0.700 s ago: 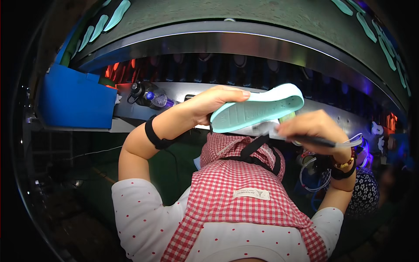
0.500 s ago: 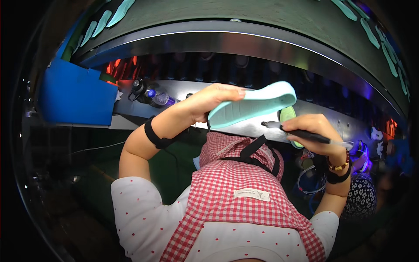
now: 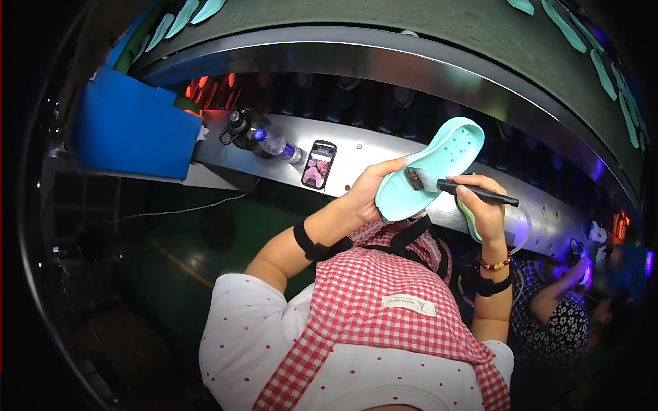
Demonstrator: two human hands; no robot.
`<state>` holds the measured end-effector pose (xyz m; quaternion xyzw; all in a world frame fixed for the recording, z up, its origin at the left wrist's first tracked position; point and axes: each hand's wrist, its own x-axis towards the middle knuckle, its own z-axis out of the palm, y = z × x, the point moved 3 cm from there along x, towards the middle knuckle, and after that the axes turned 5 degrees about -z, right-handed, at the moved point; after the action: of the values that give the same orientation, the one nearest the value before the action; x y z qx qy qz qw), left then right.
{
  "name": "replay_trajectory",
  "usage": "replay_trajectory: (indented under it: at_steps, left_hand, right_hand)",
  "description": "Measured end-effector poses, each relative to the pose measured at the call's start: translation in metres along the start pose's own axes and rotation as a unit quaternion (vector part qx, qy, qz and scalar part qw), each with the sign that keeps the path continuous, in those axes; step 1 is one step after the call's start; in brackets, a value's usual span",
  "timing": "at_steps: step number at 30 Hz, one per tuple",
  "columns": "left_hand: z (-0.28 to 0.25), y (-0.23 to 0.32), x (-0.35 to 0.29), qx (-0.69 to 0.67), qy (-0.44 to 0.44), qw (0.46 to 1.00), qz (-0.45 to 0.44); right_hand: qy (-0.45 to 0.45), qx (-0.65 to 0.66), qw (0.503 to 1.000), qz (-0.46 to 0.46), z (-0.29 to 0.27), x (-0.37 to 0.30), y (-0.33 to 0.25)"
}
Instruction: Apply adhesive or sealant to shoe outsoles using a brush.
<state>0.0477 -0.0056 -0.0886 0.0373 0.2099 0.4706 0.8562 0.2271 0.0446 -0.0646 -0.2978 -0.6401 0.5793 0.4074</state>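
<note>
My left hand point(image 3: 372, 186) is closed on the heel end of a mint-green foam clog point(image 3: 439, 159). The clog is tilted with its inner side toward me, and a group of small holes shows at the far end. In my right hand point(image 3: 488, 212) is a brush point(image 3: 483, 194) with a black handle. Its dark bristles lie over the inner sole, seemingly against it. Partly hidden behind my right hand, a light green shoe-like piece point(image 3: 470, 218) rests at the metal ledge.
On the metal ledge point(image 3: 356, 170) stand a phone point(image 3: 319, 164), a clear bottle point(image 3: 277, 145) and a dark bottle point(image 3: 241, 130). A blue box point(image 3: 133, 130) sits left. Beyond, a conveyor belt point(image 3: 343, 15) carries several mint pieces. Another person point(image 3: 558, 312) works at the right.
The clog has turned from side-on to show its inner sole. My right hand has brought the brush's bristles over it. The view has shifted, uncovering the phone.
</note>
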Motion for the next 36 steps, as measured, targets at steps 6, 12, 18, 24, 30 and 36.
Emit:
replay_trajectory:
  at_steps: [6, 12, 18, 24, 30, 36]
  left_hand:
    - [-0.021, 0.003, 0.006, -0.014, 0.062, 0.998, 0.016]
    - [-0.036, 0.009, 0.002, 0.018, 0.091, 0.995, 0.044]
    - [-0.035, -0.006, -0.001, -0.008, 0.116, 0.992, 0.048]
    - [-0.025, -0.016, 0.008, -0.023, 0.093, 0.995, 0.029]
    - [-0.048, -0.001, 0.013, -0.005, 0.09, 0.994, 0.06]
    - [-0.053, -0.001, 0.0, 0.022, 0.127, 0.991, 0.04]
  right_hand:
    - [0.06, -0.055, 0.997, -0.005, 0.0, 0.005, 0.012]
    - [0.123, -0.11, 0.984, -0.067, 0.002, 0.024, 0.034]
    - [0.197, -0.163, 0.966, -0.032, 0.006, 0.037, 0.048]
    - [0.083, -0.358, 0.918, -0.148, 0.045, 0.011, 0.038]
    - [0.048, -0.27, 0.955, -0.114, 0.063, 0.003, 0.023]
    - [-0.006, -0.027, 0.999, 0.035, 0.035, -0.006, 0.035]
